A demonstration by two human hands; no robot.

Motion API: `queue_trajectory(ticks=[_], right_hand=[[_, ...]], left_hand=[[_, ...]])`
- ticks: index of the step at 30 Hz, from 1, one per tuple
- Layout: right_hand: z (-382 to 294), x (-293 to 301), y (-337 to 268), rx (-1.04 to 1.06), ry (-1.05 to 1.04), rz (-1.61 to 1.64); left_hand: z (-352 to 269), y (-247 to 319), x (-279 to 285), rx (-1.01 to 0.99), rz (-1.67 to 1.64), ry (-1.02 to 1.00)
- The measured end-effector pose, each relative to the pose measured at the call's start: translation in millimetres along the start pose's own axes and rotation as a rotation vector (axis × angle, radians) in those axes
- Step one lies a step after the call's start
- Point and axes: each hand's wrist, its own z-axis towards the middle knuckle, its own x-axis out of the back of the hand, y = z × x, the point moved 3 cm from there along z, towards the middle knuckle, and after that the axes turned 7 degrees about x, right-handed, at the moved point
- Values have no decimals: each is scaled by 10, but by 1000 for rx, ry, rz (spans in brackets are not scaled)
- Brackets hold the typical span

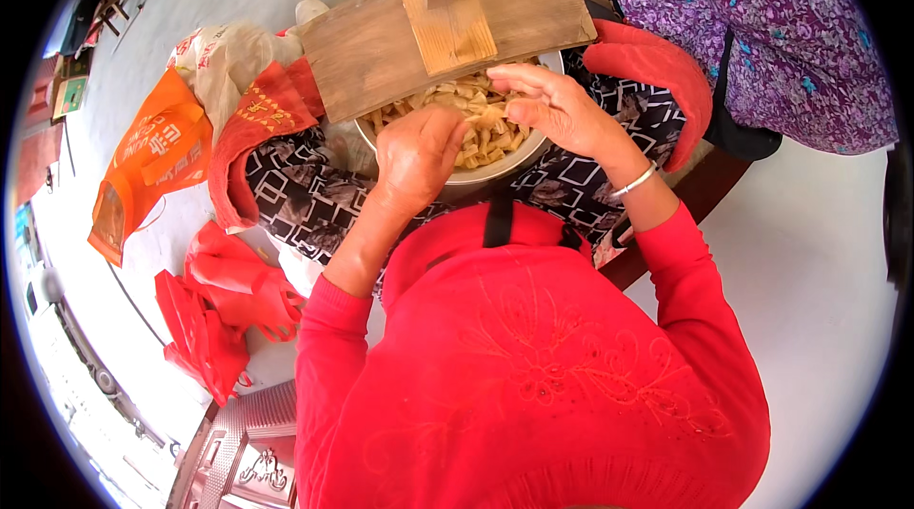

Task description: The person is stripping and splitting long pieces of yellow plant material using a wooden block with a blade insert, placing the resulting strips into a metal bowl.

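Note:
A white-rimmed basin (500,169) sits at my lap, filled with pale, yellowish cut pieces of food (485,127), whose exact kind I cannot tell. Across its far side lies a wooden board (357,59) with a small wooden block fixed on a lighter plank (435,27). Over the basin's left part is my left hand (421,152), fingers curled in; whether something is pinched in them is hidden. My right hand (553,109), with a bangle on the wrist, hovers above the right part of the pieces, thumb and fingers apart, near the board's lower edge.
Red cloth (650,66) covers the knees on both sides. To the left stand an orange bag (161,145) and a plastic bag (228,59); red bags (228,280) lie on the floor. Another person in purple floral clothing (792,52) is close by at the upper right.

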Motion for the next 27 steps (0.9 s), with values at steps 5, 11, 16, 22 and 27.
queue_trajectory(ticks=[5, 11, 16, 22, 27], right_hand=[[148, -65, 65, -428, -252, 261], [145, 113, 77, -413, -123, 402], [375, 65, 125, -221, 73, 254], [590, 29, 161, -127, 175, 50], [696, 63, 323, 23, 240, -295]], left_hand=[[100, -38, -121, 300, -337, -186], [193, -124, -41, 528, -556, -368], [434, -378, -14, 537, -600, -322], [716, -557, 89, 516, -545, -324], [821, -742, -104, 527, -540, -227]])
